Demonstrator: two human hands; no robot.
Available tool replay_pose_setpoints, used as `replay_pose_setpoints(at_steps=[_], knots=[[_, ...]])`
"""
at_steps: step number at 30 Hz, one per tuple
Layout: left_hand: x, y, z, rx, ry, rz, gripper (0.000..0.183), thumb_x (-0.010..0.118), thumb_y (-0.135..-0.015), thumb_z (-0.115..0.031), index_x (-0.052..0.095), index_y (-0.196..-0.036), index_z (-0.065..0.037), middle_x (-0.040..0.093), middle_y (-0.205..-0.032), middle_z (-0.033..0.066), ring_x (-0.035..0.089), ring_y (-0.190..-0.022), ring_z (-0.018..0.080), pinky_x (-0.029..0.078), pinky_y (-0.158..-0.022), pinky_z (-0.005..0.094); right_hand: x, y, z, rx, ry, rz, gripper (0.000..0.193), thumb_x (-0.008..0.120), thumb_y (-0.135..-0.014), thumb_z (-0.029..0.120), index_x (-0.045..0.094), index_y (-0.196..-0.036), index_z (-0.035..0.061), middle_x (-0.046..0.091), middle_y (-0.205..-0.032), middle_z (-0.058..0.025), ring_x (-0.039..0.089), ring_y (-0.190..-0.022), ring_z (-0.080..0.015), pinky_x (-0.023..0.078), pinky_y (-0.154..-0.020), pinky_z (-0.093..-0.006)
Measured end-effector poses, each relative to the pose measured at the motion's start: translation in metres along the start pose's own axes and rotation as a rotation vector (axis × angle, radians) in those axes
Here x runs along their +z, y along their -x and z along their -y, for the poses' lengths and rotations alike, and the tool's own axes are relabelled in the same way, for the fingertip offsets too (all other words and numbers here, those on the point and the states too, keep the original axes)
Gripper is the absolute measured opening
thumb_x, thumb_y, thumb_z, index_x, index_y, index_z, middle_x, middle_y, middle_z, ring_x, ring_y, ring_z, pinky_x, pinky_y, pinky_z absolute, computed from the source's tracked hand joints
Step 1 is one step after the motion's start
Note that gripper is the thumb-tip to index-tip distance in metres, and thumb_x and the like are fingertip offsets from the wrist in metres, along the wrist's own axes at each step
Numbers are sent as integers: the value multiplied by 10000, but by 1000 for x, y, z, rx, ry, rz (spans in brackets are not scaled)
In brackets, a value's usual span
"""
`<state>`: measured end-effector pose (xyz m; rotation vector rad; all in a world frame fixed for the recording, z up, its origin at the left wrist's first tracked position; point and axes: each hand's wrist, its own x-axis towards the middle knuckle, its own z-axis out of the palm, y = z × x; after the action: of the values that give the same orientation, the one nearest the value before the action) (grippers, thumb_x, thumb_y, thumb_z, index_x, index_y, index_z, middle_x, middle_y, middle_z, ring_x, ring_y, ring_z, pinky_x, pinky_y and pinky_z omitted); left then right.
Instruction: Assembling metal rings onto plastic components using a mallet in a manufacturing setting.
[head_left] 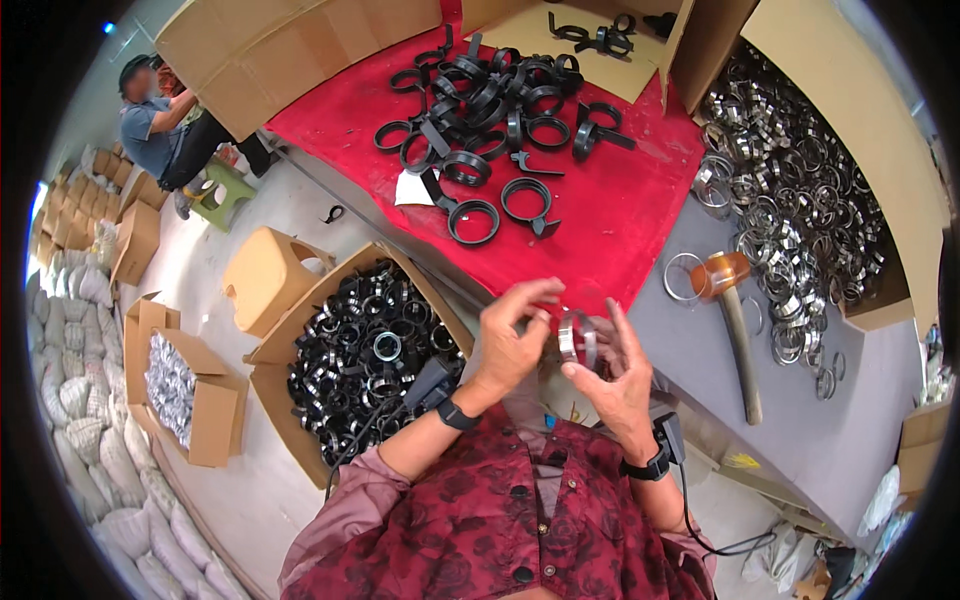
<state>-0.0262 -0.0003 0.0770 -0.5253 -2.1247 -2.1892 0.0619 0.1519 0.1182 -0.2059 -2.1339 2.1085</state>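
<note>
My right hand grips a shiny metal ring upright between thumb and fingers, in front of my chest. Close to the ring's left side is my left hand, its fingers bent and apart, with nothing seen in them. Beyond both hands, a red-covered tabletop carries a heap of black plastic rings with tabs. Two such pieces lie nearer, a black ring and another black ring. A white scrap of paper is partly under the pieces.
A hammer with an amber head lies on the grey table at right, beside a carton of metal rings. At left stand a full carton of black-and-metal rings, a tan stool and stacked sacks. A person sits farther back.
</note>
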Motion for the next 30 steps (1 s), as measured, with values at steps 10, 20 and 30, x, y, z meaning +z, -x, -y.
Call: replay_pose_setpoints(at_steps=[10, 20, 30], knots=[[1, -86, 27, 263, -670, -89, 222, 767, -806, -57, 640, -981, -5, 581, -932, 147, 625, -841, 346, 513, -718, 428, -42, 25, -12, -21, 15, -124, 948, 853, -777, 62, 333, -1559, -67, 620, -1321, -181, 658, -1121, -207, 552, -947, -339], [-3, -25, -8, -638, 1047, -206, 91, 703, -968, -125, 648, -969, -51, 681, -918, 87, 667, -814, 189, 574, -743, 280, -51, 18, 9, -435, 572, -239, 898, 917, -708, 137, 477, -1466, -62, 632, -1243, -225, 639, -1104, -340, 527, -929, -410], [-3, 22, 2, -956, 1276, -62, 176, 737, -944, -150, 613, -925, -28, 571, -795, 38, 510, -661, 110, 412, -509, 214, -34, 18, 10, -555, 700, 6, 827, 893, -640, 111, 543, -1375, -37, 564, -1275, -228, 567, -1154, -396, 496, -964, -463]])
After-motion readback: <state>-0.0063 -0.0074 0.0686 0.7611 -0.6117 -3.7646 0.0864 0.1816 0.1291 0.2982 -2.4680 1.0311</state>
